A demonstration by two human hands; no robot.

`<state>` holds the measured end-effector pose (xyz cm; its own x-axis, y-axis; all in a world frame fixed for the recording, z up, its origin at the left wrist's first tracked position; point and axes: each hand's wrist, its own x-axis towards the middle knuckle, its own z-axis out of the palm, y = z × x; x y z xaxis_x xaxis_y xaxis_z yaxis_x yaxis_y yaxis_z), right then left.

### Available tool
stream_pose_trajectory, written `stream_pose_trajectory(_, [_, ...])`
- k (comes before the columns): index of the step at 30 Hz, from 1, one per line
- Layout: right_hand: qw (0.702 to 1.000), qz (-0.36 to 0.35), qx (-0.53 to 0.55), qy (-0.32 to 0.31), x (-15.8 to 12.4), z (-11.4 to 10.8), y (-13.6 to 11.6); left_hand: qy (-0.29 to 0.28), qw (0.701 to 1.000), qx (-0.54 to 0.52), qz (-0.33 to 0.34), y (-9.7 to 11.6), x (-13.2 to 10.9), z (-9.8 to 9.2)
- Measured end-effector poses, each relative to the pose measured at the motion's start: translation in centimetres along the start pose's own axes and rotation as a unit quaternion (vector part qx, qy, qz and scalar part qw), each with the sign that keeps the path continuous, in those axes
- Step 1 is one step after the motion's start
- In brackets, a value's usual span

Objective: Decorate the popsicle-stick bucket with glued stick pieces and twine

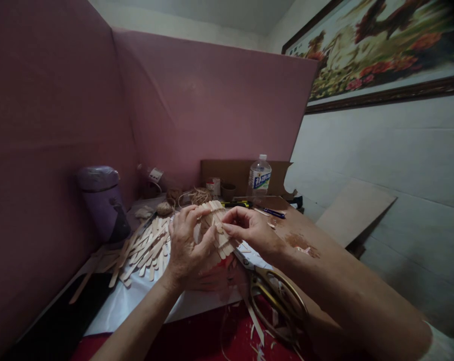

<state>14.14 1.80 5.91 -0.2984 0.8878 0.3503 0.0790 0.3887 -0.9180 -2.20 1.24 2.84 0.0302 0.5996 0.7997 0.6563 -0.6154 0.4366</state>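
Observation:
A panel of popsicle sticks (212,218), laid side by side, is held tilted above the table. My left hand (189,238) grips its left side, thumb across the front and fingers along the upper edge. At the panel's right side, my right hand (251,228) has thumb and forefinger pinched together around a small pale piece of wood (219,227) against the panel's face. How firmly that piece touches the panel I cannot tell. Big scissors (277,296) with gold-coloured handles lie just below my right hand.
Loose popsicle sticks (147,250) are heaped at the left on a white sheet (117,306). Behind them stand a purple tumbler (104,205) and a ball of twine (200,195). A plastic bottle (260,175) stands at the back, with a blue pen (274,213) nearer. Wood scraps lie in front.

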Motion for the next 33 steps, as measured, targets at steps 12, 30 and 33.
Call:
stream_pose_trajectory(12, [0.997, 0.062, 0.037, 0.020, 0.0, 0.6, -0.5, 0.008, 1.000, 0.004, 0.004, -0.1, -0.2, 0.0])
stream_pose_trajectory(30, [0.999, 0.033, -0.016, 0.032, 0.2, 1.1, -0.7, 0.017, 1.000, 0.004, -0.016, -0.2, -0.2, 0.1])
stream_pose_trajectory(33, [0.999, 0.029, -0.007, 0.023, 0.1, 0.8, -1.1, 0.018, 1.000, 0.005, -0.016, -0.1, -0.2, 0.1])
